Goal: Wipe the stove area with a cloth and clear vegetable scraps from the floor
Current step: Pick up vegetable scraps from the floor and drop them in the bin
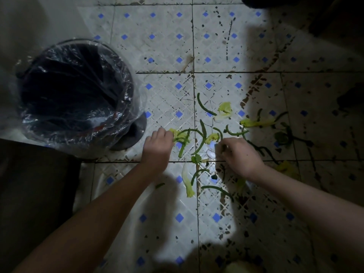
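Observation:
Green bean strips [202, 133] and pale leaf pieces [225, 110] lie scattered on the white tiled floor [167, 46] with blue diamonds. My left hand [156, 148] rests on the floor, its fingers closing on a yellow-green leaf and bean strips [180, 135]. To the right, my right hand [239, 156] curls over the scraps, fingertips touching a bean strip; what it holds is hidden. A white stalk piece [187, 182] lies between my forearms. No cloth or stove is in view.
A dark bin [74, 95] lined with a clear plastic bag stands at the left, just beyond my left hand. A dark cabinet side [35, 194] fills the lower left. The floor is stained with dark specks; the right side lies in shadow with more scraps [283, 136].

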Tool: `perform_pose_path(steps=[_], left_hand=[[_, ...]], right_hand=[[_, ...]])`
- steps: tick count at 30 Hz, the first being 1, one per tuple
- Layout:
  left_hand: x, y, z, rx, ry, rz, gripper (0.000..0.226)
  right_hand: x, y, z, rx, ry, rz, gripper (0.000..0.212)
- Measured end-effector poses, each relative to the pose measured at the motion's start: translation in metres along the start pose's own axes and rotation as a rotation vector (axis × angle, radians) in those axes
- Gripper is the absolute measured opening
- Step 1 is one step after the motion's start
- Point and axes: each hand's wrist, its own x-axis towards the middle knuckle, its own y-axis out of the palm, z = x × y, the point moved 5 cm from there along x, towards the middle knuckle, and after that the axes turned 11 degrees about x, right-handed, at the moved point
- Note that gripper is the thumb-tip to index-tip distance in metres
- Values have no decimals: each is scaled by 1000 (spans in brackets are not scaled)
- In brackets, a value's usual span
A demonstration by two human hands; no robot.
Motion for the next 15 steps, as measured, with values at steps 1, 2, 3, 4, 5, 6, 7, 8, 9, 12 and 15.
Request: perform_pose_path(steps=[1, 2, 3, 4, 5, 6, 7, 8, 9, 12, 15], left_hand=[[6, 3, -3, -40, -3, 52, 19], [12, 7, -6, -70, -6, 112, 20], [18, 10, -9, -89, -4, 150, 21], [23, 12, -12, -101, -5, 162, 22], [27, 14, -13, -113, -11, 173, 22], [30, 15, -15, -124, -16, 186, 23], [33, 16, -16, -133, -20, 202, 25], [36, 18, -17, -142, -23, 217, 29], [37, 19, -17, -148, -26, 233, 34], [38, 24, -17, -137, -55, 292, 35], [34, 25, -16, -120, -79, 341, 25]], right_hand=[[-2, -2, -1, 5, 7, 2, 20], [-3, -3, -3, 6, 12, 6, 21], [-5, -3, -5, 4, 16, 8, 22], [-7, -4, -7, -2, 19, 10, 23], [-8, -4, -9, -10, 20, 11, 24], [-9, -4, -12, -20, 21, 11, 27], [-11, -5, -14, -29, 21, 8, 30], [-12, -5, -16, -33, 22, 0, 31], [-13, -6, -19, -33, 25, -7, 31], [-16, -7, -24, -38, 42, -5, 27], [-17, -7, -26, -38, 52, 8, 28]])
